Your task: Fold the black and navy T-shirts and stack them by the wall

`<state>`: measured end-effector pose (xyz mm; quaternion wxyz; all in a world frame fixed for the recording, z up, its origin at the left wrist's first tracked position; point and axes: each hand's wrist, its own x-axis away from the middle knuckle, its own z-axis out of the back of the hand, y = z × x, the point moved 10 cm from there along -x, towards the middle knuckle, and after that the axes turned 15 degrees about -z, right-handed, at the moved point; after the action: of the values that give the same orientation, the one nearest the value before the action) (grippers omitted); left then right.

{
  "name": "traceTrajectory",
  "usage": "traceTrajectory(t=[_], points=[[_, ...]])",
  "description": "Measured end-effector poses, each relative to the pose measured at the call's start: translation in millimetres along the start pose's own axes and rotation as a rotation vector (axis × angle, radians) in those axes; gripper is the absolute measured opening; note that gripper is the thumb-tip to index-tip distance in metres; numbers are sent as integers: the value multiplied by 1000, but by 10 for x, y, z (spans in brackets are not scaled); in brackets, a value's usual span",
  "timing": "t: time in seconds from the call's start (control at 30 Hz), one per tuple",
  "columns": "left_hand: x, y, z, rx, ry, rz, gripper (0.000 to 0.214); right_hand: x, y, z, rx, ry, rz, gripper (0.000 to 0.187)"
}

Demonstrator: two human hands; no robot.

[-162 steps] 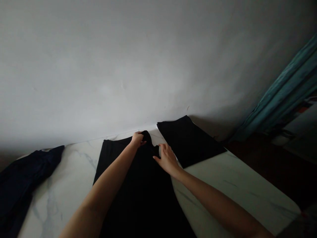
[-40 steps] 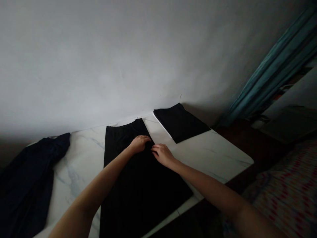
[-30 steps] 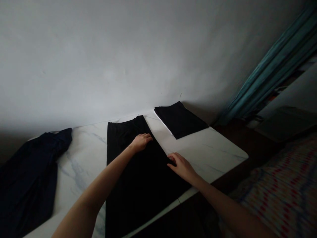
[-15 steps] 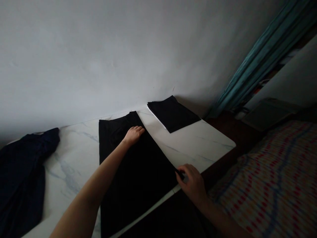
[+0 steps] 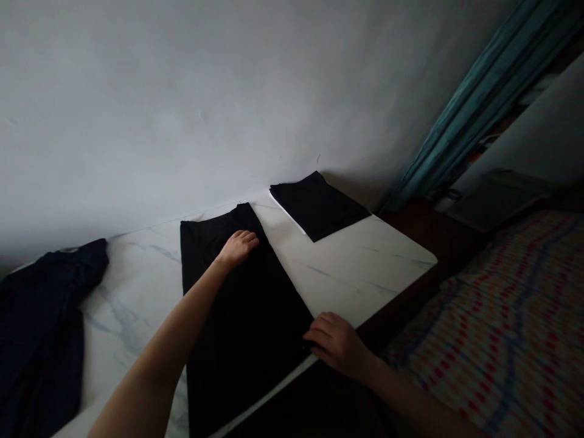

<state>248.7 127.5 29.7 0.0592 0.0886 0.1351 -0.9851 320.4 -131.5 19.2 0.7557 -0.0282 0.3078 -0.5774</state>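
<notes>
A black garment (image 5: 255,310), whose exact kind I cannot make out, lies lengthwise on the white marbled table (image 5: 365,267). My left hand (image 5: 239,247) rests on its upper part, fingers laid over the cloth. Near the table's front edge, my right hand (image 5: 335,344) has its fingers bent around the garment's right edge, which hides the fingertips in part. A folded black cloth piece (image 5: 319,207) lies at the back right of the table, a white edge showing beneath its left side.
A crumpled navy garment (image 5: 45,304) lies on the table's left end. The grey wall (image 5: 228,109) closes off the back. To the right are a bed with a patterned cover (image 5: 497,322) and a teal curtain (image 5: 460,115).
My right hand has moved left and slightly down, and the garment's right edge near it has shifted inward. My left hand has slid slightly left.
</notes>
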Motion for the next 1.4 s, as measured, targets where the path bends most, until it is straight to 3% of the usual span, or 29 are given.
traceTrajectory(t=[0.13, 0.23, 0.33, 0.43, 0.53, 0.7, 0.83, 1.07, 1.27, 1.4], points=[[60, -64, -44, 95, -2, 81, 23, -82, 10, 29, -81, -96, -7, 26], [182, -251, -23, 138, 50, 316, 33, -281, 103, -8, -123, -226, -96, 30], [376, -476, -65, 167, 46, 609, 44, -678, 303, -100, -66, -275, -249, 19], [550, -668, -159, 298, 37, 830, 42, -1220, 476, -312, 49, -257, -343, 26], [722, -877, -104, 310, 106, 997, 37, -1736, 543, -623, 145, -217, -358, 38], [1061, -1143, -89, 240, 5, 1278, 51, -2126, 597, -1105, 204, -182, -378, 50], [1124, -1279, -223, 302, -72, 1312, 60, -2106, 673, -1258, 160, -153, -399, 48], [1148, -1475, -514, 458, -55, 1339, 48, -2078, 692, -1242, 132, -101, -379, 46], [1046, -1537, -408, 477, 166, 1343, 37, -2071, 694, -1241, 96, -88, -397, 46], [1047, -1521, -337, 399, 189, 1363, 36, -2070, 686, -1235, 90, -126, -408, 46]])
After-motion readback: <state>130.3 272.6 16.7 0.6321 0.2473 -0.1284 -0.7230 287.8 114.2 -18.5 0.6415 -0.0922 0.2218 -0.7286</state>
